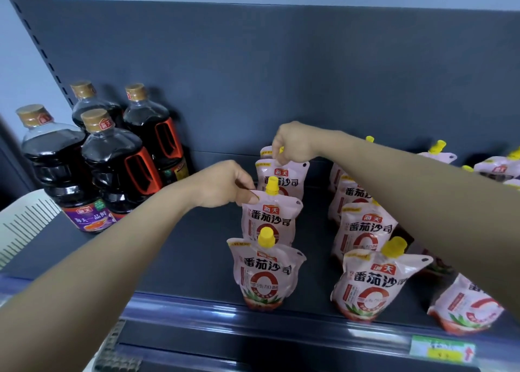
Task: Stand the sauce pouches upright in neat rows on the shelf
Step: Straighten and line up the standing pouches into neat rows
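Note:
Pink sauce pouches with yellow caps stand upright in rows on the dark shelf (180,248). In the left row, the front pouch (266,276) stands free. My left hand (225,184) pinches the top left corner of the second pouch (270,219). My right hand (292,143) grips the yellow cap of the third pouch (284,176), with another pouch partly hidden behind it. A second row (365,281) stands to the right under my right forearm. More pouches (467,307) stand at the far right.
Several large dark soy sauce bottles (112,160) stand at the shelf's left back. A white plastic crate (25,219) shows at the left edge. A price label (441,349) sits on the shelf's front rail. Bare shelf lies between the bottles and the pouches.

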A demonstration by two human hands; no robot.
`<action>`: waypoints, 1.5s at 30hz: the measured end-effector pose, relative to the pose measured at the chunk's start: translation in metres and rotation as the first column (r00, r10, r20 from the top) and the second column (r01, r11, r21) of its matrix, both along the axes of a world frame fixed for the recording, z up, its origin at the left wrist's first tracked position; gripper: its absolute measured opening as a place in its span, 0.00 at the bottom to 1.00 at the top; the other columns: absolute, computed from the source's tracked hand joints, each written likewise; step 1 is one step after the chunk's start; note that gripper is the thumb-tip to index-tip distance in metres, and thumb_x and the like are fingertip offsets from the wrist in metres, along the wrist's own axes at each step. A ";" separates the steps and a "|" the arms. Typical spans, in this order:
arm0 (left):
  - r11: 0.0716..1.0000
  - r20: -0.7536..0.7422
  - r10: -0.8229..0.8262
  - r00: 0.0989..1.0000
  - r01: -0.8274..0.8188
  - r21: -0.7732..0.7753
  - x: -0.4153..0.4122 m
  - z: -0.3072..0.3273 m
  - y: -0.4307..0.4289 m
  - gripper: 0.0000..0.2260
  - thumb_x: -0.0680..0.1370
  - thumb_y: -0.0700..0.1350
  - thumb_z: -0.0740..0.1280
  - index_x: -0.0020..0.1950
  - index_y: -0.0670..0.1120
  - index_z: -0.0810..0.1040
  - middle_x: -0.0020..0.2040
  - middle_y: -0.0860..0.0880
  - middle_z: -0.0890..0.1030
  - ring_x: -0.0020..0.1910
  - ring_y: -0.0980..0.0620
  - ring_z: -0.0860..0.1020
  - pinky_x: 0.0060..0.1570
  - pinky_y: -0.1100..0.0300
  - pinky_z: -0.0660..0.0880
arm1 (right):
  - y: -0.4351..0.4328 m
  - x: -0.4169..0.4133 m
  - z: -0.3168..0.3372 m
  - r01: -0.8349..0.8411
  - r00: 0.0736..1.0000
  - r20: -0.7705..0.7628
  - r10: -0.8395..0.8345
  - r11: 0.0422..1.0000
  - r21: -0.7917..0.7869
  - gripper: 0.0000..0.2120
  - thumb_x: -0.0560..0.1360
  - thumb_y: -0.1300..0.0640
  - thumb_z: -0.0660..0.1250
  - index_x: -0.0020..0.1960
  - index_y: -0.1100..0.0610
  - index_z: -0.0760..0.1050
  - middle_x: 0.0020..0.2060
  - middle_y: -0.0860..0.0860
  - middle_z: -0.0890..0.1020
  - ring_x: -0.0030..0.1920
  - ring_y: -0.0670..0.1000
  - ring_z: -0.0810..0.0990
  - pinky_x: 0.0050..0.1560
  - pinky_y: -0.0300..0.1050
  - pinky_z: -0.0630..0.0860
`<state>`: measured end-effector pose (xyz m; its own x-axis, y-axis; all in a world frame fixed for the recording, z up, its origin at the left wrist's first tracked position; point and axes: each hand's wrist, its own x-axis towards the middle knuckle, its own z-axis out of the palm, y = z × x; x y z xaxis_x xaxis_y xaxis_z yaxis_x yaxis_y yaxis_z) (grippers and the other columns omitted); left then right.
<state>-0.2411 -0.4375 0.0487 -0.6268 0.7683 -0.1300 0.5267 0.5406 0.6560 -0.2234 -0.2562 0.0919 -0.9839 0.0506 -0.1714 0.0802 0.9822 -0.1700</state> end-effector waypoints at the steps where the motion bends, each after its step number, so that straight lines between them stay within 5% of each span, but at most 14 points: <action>1: 1.000 0.025 -0.002 1.000 0.002 0.005 0.000 0.000 -0.001 0.06 0.73 0.44 0.71 0.43 0.42 0.84 0.36 0.48 0.81 0.35 0.57 0.76 0.42 0.66 0.73 | -0.001 -0.003 -0.002 -0.021 1.000 -0.007 0.021 1.000 -0.017 0.11 0.74 0.61 0.69 0.54 0.64 0.82 0.56 0.55 0.83 0.45 0.54 0.77 0.45 0.44 0.78; 3: 1.000 0.081 0.004 0.997 -0.006 0.016 -0.001 0.002 -0.005 0.11 0.75 0.49 0.68 0.43 0.42 0.83 0.40 0.44 0.83 0.39 0.54 0.79 0.46 0.62 0.77 | -0.002 -0.009 -0.006 -0.032 0.999 -0.003 0.032 0.998 -0.055 0.08 0.72 0.61 0.70 0.49 0.62 0.83 0.57 0.54 0.83 0.50 0.58 0.81 0.51 0.52 0.81; 6: 0.994 0.139 0.059 0.989 -0.071 0.084 -0.003 0.005 -0.010 0.15 0.76 0.54 0.63 0.41 0.46 0.82 0.40 0.47 0.85 0.38 0.55 0.82 0.47 0.61 0.78 | -0.003 -0.013 -0.005 -0.031 0.998 0.044 0.035 0.996 -0.080 0.06 0.71 0.57 0.71 0.47 0.57 0.83 0.55 0.58 0.84 0.42 0.56 0.81 0.39 0.45 0.79; 11: 0.965 0.023 0.184 0.983 -0.185 0.186 -0.020 0.001 -0.006 0.04 0.75 0.43 0.68 0.46 0.42 0.80 0.38 0.47 0.80 0.38 0.52 0.77 0.45 0.60 0.74 | 0.009 -0.007 0.026 0.023 0.992 -0.115 -0.049 0.976 -0.215 0.15 0.76 0.49 0.66 0.45 0.61 0.81 0.33 0.51 0.82 0.35 0.49 0.78 0.42 0.41 0.73; 13: 0.958 -0.030 0.231 0.973 -0.222 0.180 -0.029 -0.006 0.001 0.07 0.75 0.42 0.69 0.51 0.43 0.80 0.44 0.46 0.81 0.45 0.51 0.77 0.50 0.60 0.71 | 0.020 -0.010 0.030 0.075 0.968 -0.225 -0.111 0.984 -0.163 0.13 0.76 0.54 0.67 0.49 0.64 0.81 0.38 0.52 0.83 0.44 0.52 0.80 0.49 0.44 0.75; 16: 0.957 -0.021 0.251 0.968 -0.245 0.156 -0.039 -0.014 0.013 0.13 0.73 0.44 0.71 0.56 0.43 0.78 0.53 0.46 0.81 0.53 0.48 0.78 0.59 0.55 0.73 | 0.030 -0.017 0.020 0.147 0.972 -0.177 -0.155 0.988 -0.054 0.18 0.75 0.55 0.69 0.59 0.65 0.78 0.56 0.59 0.82 0.59 0.59 0.78 0.61 0.51 0.75; 18: 0.961 -0.018 0.237 0.971 -0.231 0.152 -0.043 -0.017 0.021 0.11 0.73 0.45 0.71 0.53 0.43 0.79 0.52 0.44 0.82 0.52 0.47 0.79 0.59 0.51 0.74 | 0.034 -0.024 0.008 0.152 0.985 -0.080 -0.155 0.987 -0.043 0.19 0.74 0.53 0.70 0.61 0.64 0.77 0.56 0.57 0.81 0.57 0.58 0.79 0.60 0.51 0.76; 22: 0.960 0.047 0.203 0.978 -0.208 0.185 -0.048 -0.022 0.030 0.03 0.75 0.42 0.69 0.44 0.44 0.81 0.43 0.43 0.82 0.43 0.49 0.78 0.54 0.50 0.76 | 0.037 -0.039 -0.012 0.203 0.979 0.040 -0.200 0.945 -0.256 0.17 0.76 0.54 0.68 0.57 0.67 0.78 0.45 0.57 0.77 0.42 0.56 0.78 0.41 0.46 0.79; 25: 0.960 0.071 0.200 0.977 -0.210 0.187 -0.052 -0.025 0.030 0.05 0.77 0.41 0.66 0.43 0.42 0.81 0.38 0.47 0.80 0.37 0.52 0.76 0.44 0.58 0.76 | 0.038 -0.048 -0.014 0.220 0.976 0.069 -0.209 0.927 -0.305 0.17 0.78 0.53 0.66 0.59 0.66 0.76 0.55 0.58 0.77 0.47 0.55 0.76 0.35 0.38 0.76; 30: 0.955 0.088 0.202 0.975 -0.216 0.202 -0.055 -0.027 0.032 0.06 0.77 0.40 0.65 0.42 0.42 0.80 0.34 0.50 0.78 0.34 0.55 0.75 0.37 0.66 0.72 | 0.040 -0.058 -0.014 0.255 0.966 0.110 -0.232 0.916 -0.309 0.24 0.79 0.50 0.63 0.69 0.64 0.69 0.69 0.59 0.71 0.59 0.59 0.77 0.34 0.36 0.74; 35: 0.966 0.088 0.194 0.977 -0.206 0.154 -0.060 -0.026 0.034 0.07 0.78 0.39 0.64 0.42 0.42 0.79 0.36 0.45 0.79 0.35 0.54 0.76 0.38 0.66 0.74 | 0.038 -0.063 -0.014 0.247 0.969 0.094 -0.228 0.919 -0.307 0.19 0.80 0.50 0.62 0.63 0.64 0.72 0.58 0.57 0.72 0.48 0.56 0.75 0.32 0.37 0.73; 41: 0.973 0.093 0.192 0.977 -0.202 0.115 -0.061 -0.023 0.038 0.08 0.78 0.39 0.63 0.42 0.41 0.79 0.41 0.39 0.81 0.38 0.50 0.77 0.39 0.64 0.74 | 0.036 -0.060 -0.008 0.246 0.968 0.124 -0.218 0.924 -0.292 0.23 0.79 0.51 0.63 0.67 0.67 0.70 0.70 0.57 0.69 0.47 0.56 0.77 0.32 0.37 0.73; 45: 0.969 0.091 0.202 0.975 -0.212 0.128 -0.060 -0.022 0.038 0.07 0.78 0.39 0.64 0.45 0.37 0.80 0.41 0.38 0.80 0.39 0.48 0.76 0.40 0.62 0.74 | 0.032 -0.060 -0.009 0.258 0.966 0.099 -0.240 0.933 -0.252 0.21 0.79 0.50 0.63 0.61 0.68 0.73 0.65 0.60 0.73 0.49 0.62 0.84 0.37 0.42 0.74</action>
